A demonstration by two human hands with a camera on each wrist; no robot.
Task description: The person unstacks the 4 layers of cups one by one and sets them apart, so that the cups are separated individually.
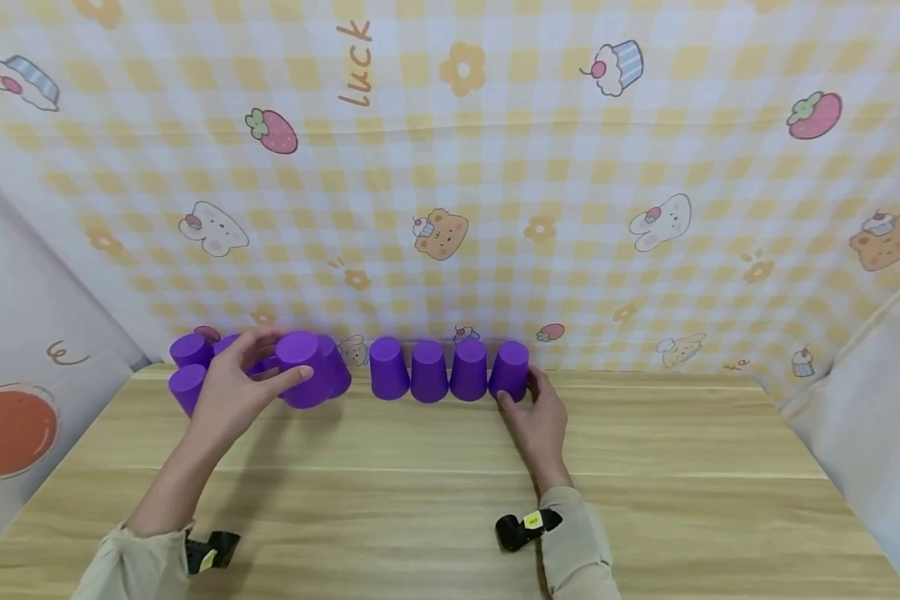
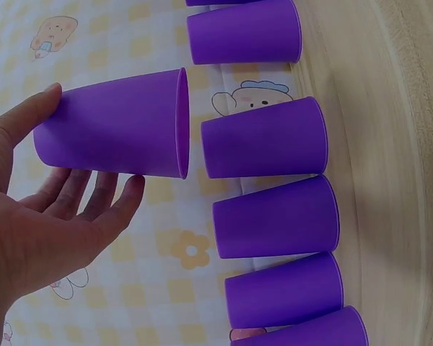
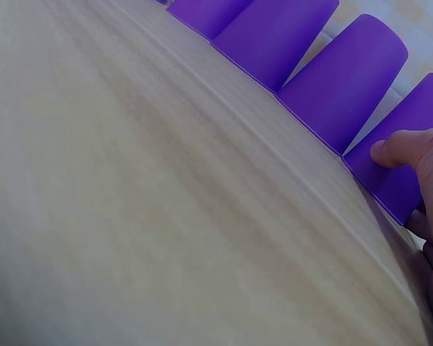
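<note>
In the head view, the worktop (image 1: 405, 500) stretches near and right of upturned cups (image 1: 429, 371) along its far edge. The left hand (image 1: 232, 379) grips a raised cup (image 1: 298, 352) at far left; the right hand (image 1: 542, 414) holds the rightmost cup (image 1: 509, 367). In the left wrist view, the raised cup is smooth, purple, tapered. In the right wrist view, neighbouring rims touch.

Your arms (image 1: 168, 492) stretched far forward; your left hand (image 1: 229, 386) gripped, raised, at left, while your right hand (image 1: 542, 417) gripped lower, at right.
</note>
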